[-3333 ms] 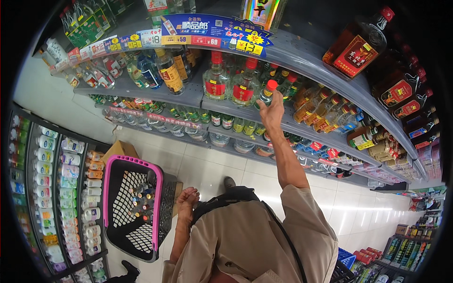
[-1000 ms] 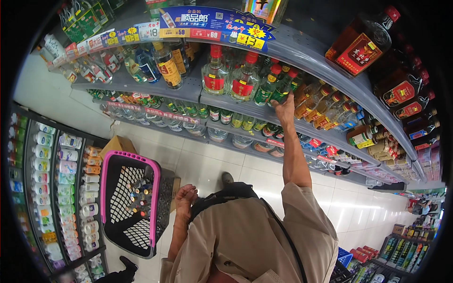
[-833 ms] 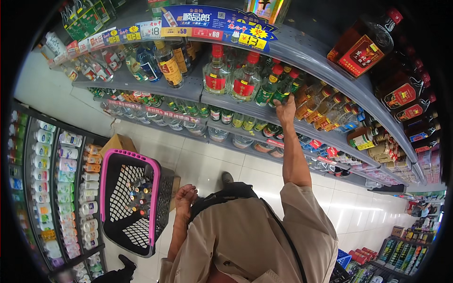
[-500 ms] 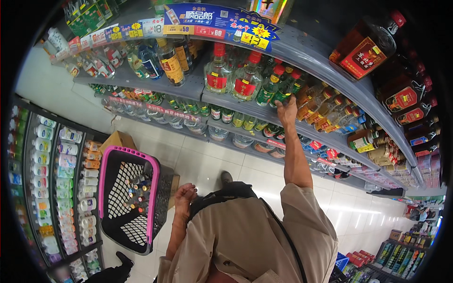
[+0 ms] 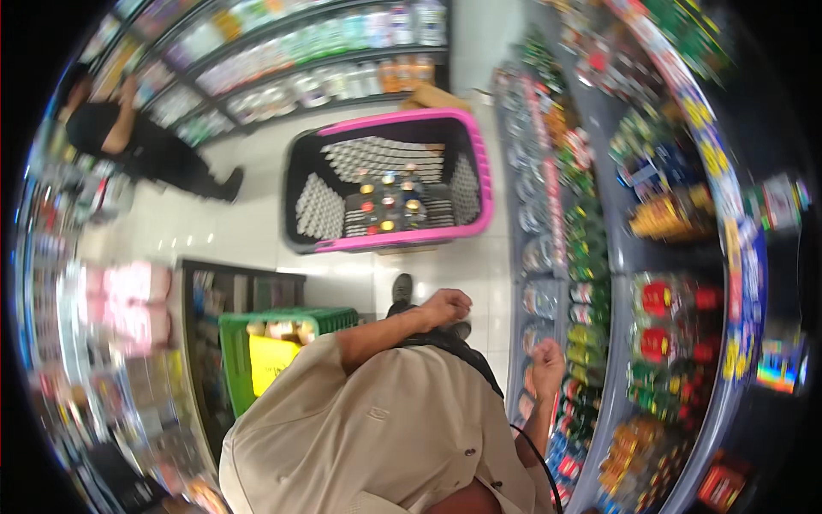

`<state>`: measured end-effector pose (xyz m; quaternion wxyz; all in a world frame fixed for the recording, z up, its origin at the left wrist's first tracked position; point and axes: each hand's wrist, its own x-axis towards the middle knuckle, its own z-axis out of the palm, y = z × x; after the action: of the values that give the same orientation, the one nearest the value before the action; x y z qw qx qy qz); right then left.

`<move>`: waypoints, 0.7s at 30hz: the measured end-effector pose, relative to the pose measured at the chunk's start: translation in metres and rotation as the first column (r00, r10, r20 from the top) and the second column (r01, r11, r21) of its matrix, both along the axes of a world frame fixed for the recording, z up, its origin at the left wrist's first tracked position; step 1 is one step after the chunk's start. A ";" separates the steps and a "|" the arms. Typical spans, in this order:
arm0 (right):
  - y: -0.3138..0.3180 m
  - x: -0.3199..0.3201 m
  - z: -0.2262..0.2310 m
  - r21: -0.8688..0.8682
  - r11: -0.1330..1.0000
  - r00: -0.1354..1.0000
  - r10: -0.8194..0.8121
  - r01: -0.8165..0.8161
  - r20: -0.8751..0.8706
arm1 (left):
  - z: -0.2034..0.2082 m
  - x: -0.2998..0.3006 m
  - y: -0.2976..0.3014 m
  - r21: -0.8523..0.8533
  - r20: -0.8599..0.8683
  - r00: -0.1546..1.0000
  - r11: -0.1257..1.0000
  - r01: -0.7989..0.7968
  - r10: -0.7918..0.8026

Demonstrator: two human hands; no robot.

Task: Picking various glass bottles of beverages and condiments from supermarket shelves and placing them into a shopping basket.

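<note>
My left hand (image 5: 446,310) is in front of my waist, its fingers loosely curled with nothing visible in them. My right hand (image 5: 547,368) is closed like a fist beside the bottle shelf, slightly blurred, and no bottle shows in it. Ahead of me stands a black shopping basket with a pink rim (image 5: 481,171). Inside it are several small bottles (image 5: 387,202) with red, yellow and other coloured caps. On the shelf to my right are clear bottles with red labels (image 5: 658,298), and close by them green-labelled bottles (image 5: 646,383).
Shelving (image 5: 618,343) with rows of bottles runs along the right. A green bin (image 5: 235,360) with a yellow sign is at my left, beside a dark rack. Shelves of toiletries (image 5: 325,51) line the far side. Another person (image 5: 141,137) in dark clothes stands at far left.
My right hand has come away from the green-labelled bottle on the shelf and drawn back. My view has turned left, so the basket is now ahead and the bottle shelves to the right.
</note>
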<state>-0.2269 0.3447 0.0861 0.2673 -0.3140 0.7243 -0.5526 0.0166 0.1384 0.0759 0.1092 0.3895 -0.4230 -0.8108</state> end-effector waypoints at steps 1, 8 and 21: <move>-0.014 0.009 -0.006 0.119 0.986 0.993 0.113 -0.118 0.045 | 0.002 0.007 0.001 -0.001 0.010 0.999 0.999 -0.045 0.045; -0.095 0.049 -0.009 0.307 0.795 0.835 0.550 -0.524 -0.001 | -0.020 0.062 0.018 0.010 0.045 0.952 0.953 -0.304 0.303; -0.189 0.100 0.023 0.374 0.636 0.664 0.745 -0.675 -0.069 | -0.009 0.113 0.013 0.066 0.043 0.870 0.867 -0.493 0.491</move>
<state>-0.1272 0.1558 0.1094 0.4298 -0.5855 0.6441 -0.2402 0.1295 0.1519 0.0670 0.2922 0.4982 -0.2806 -0.7666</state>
